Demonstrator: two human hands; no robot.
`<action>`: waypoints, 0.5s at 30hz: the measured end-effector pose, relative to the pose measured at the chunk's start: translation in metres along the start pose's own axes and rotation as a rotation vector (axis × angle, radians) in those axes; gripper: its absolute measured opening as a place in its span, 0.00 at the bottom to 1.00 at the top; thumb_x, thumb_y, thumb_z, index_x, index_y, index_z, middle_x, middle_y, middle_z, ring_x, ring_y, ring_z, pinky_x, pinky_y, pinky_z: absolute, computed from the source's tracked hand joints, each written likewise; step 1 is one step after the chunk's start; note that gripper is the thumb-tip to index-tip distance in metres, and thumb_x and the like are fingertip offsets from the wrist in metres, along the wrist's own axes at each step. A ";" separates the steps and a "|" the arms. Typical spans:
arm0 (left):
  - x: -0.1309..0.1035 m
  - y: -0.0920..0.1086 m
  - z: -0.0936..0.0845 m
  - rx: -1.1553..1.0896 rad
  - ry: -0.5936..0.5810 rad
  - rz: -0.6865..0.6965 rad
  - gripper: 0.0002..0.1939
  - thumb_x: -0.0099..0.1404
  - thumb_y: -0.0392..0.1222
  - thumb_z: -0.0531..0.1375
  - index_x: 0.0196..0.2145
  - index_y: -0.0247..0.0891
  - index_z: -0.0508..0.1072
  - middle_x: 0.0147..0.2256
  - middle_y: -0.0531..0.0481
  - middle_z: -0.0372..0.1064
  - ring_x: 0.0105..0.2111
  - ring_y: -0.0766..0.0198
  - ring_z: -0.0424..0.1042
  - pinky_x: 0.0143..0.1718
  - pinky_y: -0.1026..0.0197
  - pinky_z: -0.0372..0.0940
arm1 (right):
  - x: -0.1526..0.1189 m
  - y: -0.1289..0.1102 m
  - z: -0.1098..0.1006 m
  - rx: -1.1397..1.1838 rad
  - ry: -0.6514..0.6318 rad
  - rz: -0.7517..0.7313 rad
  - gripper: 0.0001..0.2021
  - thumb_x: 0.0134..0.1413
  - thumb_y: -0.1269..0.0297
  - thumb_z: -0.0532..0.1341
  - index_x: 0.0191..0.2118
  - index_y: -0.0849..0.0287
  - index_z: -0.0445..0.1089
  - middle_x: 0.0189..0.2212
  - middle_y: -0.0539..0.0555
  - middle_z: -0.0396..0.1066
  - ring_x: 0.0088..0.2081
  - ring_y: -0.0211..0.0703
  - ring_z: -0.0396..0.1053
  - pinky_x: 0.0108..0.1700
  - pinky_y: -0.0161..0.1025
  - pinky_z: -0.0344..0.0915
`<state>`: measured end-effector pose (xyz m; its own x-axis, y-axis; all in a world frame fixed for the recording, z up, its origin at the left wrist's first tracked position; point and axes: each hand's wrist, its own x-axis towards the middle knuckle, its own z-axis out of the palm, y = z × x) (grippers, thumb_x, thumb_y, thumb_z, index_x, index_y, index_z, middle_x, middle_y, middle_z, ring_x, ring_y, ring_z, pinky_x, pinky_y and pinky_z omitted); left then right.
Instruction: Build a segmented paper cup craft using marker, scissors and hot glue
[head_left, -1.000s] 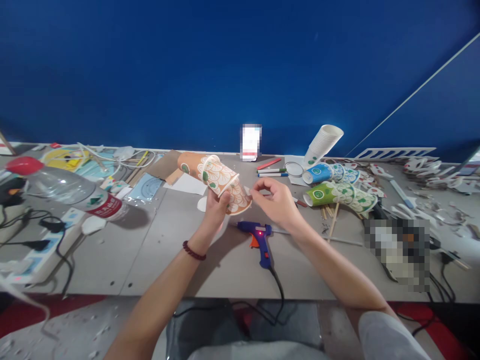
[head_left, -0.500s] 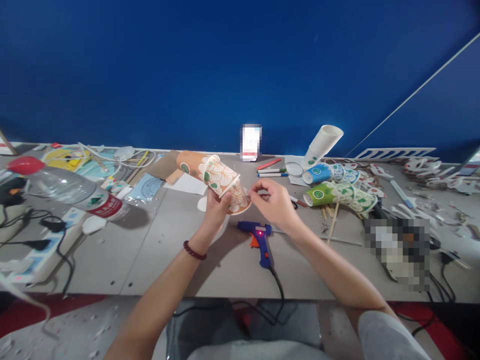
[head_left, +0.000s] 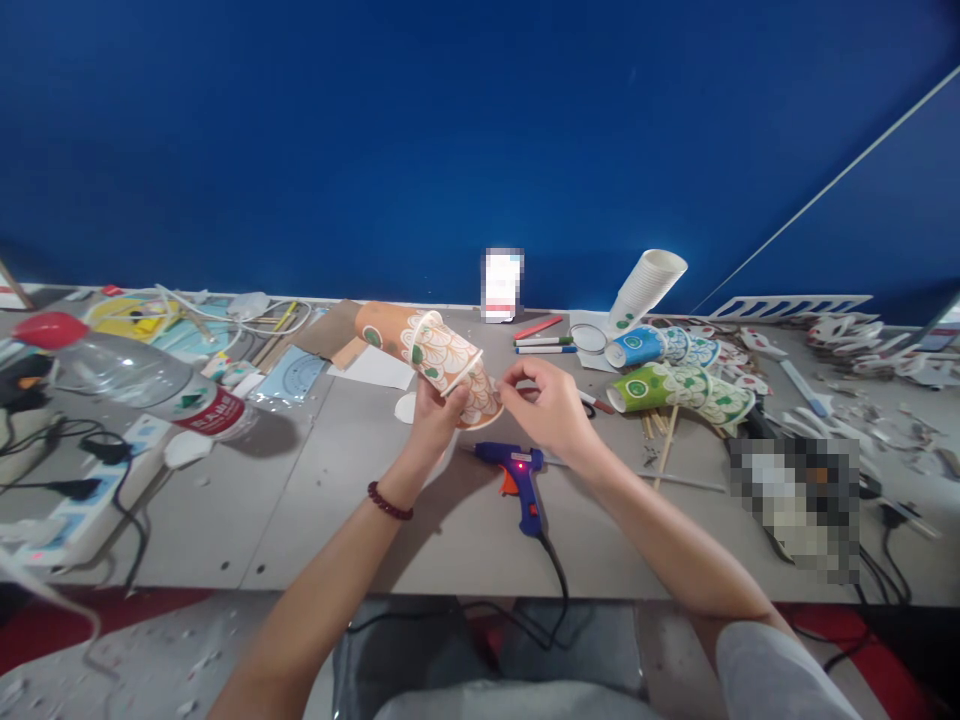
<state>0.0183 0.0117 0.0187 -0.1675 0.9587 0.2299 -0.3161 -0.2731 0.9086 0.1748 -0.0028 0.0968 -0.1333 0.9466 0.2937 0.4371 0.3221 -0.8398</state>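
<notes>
My left hand (head_left: 433, 418) holds a chain of nested orange paper cups (head_left: 427, 356) with a white scale pattern, lifted above the grey table (head_left: 315, 500). The chain slants from the upper left down to its open end by my right hand (head_left: 551, 405). The thumb and fingers of my right hand pinch at the rim of the last cup. A blue hot glue gun (head_left: 521, 480) with a red light lies on the table just below both hands, its cable running toward me.
A plastic water bottle (head_left: 124, 378) with a red cap lies at left near a power strip (head_left: 67, 505) and cables. Right of my hands lie green (head_left: 679, 392) and blue (head_left: 660, 347) cup chains, a white cup stack (head_left: 645, 285), markers (head_left: 544, 340), wooden sticks and paper scraps.
My right hand has moved left and closed on the end cup's rim. The cup chain has shifted slightly in my left hand.
</notes>
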 end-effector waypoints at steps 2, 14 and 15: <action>0.000 0.000 0.000 -0.027 -0.002 -0.018 0.38 0.50 0.60 0.69 0.54 0.42 0.66 0.53 0.41 0.71 0.53 0.52 0.70 0.54 0.52 0.65 | 0.000 -0.001 -0.001 0.006 0.002 -0.004 0.04 0.50 0.66 0.59 0.27 0.57 0.68 0.29 0.51 0.72 0.33 0.41 0.69 0.34 0.37 0.68; 0.005 0.020 -0.002 -0.223 -0.176 -0.184 0.36 0.49 0.65 0.68 0.50 0.42 0.72 0.55 0.41 0.69 0.56 0.47 0.67 0.54 0.46 0.65 | -0.004 -0.008 -0.003 0.045 0.103 -0.238 0.02 0.54 0.68 0.60 0.33 0.56 0.70 0.32 0.53 0.72 0.36 0.41 0.70 0.39 0.40 0.72; 0.005 0.022 -0.002 -0.236 -0.205 -0.188 0.35 0.49 0.64 0.68 0.50 0.42 0.72 0.55 0.41 0.69 0.57 0.48 0.67 0.55 0.46 0.65 | -0.005 -0.008 -0.003 0.018 0.126 -0.285 0.03 0.55 0.69 0.59 0.33 0.56 0.70 0.32 0.53 0.73 0.36 0.41 0.71 0.39 0.40 0.72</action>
<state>0.0088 0.0103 0.0392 0.0975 0.9834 0.1532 -0.5344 -0.0781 0.8416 0.1748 -0.0101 0.1038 -0.1363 0.8091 0.5716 0.3824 0.5753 -0.7231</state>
